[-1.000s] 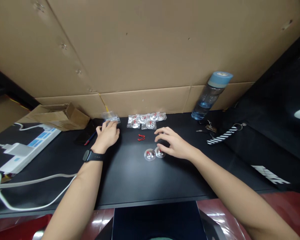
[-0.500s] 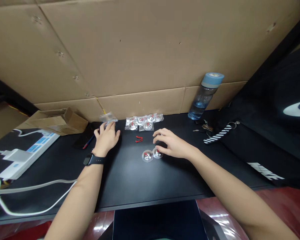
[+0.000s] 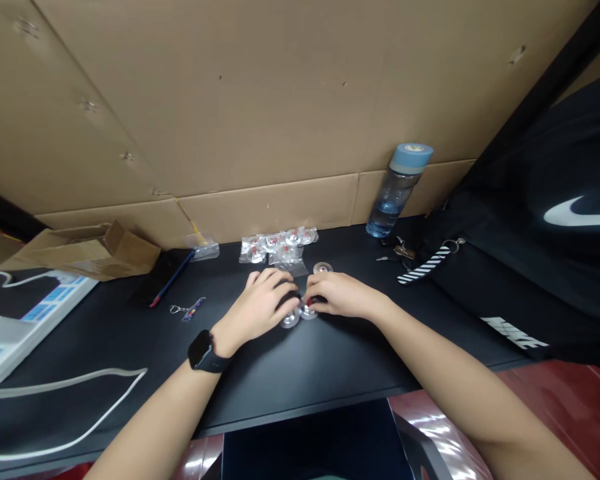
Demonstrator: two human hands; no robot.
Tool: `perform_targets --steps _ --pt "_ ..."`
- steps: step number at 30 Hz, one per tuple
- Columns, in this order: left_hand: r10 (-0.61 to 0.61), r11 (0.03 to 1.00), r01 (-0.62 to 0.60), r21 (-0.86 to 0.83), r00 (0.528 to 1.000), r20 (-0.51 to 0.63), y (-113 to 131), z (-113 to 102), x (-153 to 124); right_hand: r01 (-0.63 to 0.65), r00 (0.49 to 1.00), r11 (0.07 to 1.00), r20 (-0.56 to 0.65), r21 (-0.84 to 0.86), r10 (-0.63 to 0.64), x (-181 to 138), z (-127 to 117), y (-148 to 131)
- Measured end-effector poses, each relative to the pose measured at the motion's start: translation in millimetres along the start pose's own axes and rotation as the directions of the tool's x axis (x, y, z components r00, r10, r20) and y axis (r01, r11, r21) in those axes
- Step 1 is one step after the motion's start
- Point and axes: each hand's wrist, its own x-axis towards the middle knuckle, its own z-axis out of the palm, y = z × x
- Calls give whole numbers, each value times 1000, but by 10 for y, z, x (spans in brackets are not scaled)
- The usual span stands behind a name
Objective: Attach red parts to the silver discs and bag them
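Two clear round suction cups lie side by side on the black desk, the left suction cup (image 3: 291,321) and the right suction cup (image 3: 309,311). My left hand (image 3: 265,303) comes over the left cup from behind, thumb and fingers curled at its upper edge. The fingertips of my right hand (image 3: 343,295) are closed at the right cup, where a small red piece (image 3: 309,301) shows. Just behind my right hand sits a third round disc (image 3: 323,267). Several bagged suction cups (image 3: 279,241) lie by the cardboard wall. A clear plastic bag (image 3: 294,267) is in front of them.
To the left are a keychain (image 3: 194,309), a pen (image 3: 173,278), an open cardboard box (image 3: 90,250), a power strip (image 3: 35,320) and a white cable (image 3: 80,380). On the right stand a water bottle (image 3: 397,190), keys (image 3: 403,250) and a black bag (image 3: 525,267).
My left hand has moved right from the small plastic bag to the suction cups, uncovering the keychain. A clear bag now lies before the bagged cups. The loose red pieces are no longer visible there.
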Motion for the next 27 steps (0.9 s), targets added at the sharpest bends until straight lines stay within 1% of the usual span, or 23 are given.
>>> perform_targets --steps 2,4,7,9,11,13,14,16,18,19,22,24,27 --pt "74 996 -70 -58 994 78 34 -68 -17 3 1000 1000 10 2 -3 6 13 -1" --pt "121 989 -108 -96 983 136 45 -107 -36 -5 1000 1000 12 -2 5 5 12 -4" --pt "130 987 -113 -115 978 162 13 -109 -63 -39 999 999 0 -20 39 -5 -17 -16" --pt "123 988 -105 -117 980 158 -28 -101 -75 -64 997 998 -33 -6 63 -10 -50 -23" --pt "85 991 -70 -116 989 125 -66 -104 -77 -87 991 995 -97 51 91 -6 -84 -27" --pt "-6 991 11 -135 999 38 -87 -117 -68 -88 977 985 -181 146 114 8 -110 -32" --pt "-68 985 64 -159 998 -19 -87 -125 -61 -74 966 976 -228 204 121 19 -117 -37" --pt "-191 959 157 -235 973 -130 -69 -134 -46 -36 937 944 -317 327 145 47 -109 -57" --pt "-289 917 203 -345 932 -220 -29 -124 -32 5 903 884 -381 467 196 79 -67 -91" --pt "-329 889 206 -408 907 -261 -5 -108 -25 28 887 838 -401 545 230 96 -33 -112" --pt "-427 800 169 -576 835 -347 68 -29 -2 117 848 659 -420 743 323 149 98 -183" --pt "-469 759 147 -634 800 -375 105 37 16 154 833 537 -401 829 381 183 181 -227" --pt "-513 733 148 -664 760 -398 130 118 34 132 836 368 -303 921 458 221 255 -279"
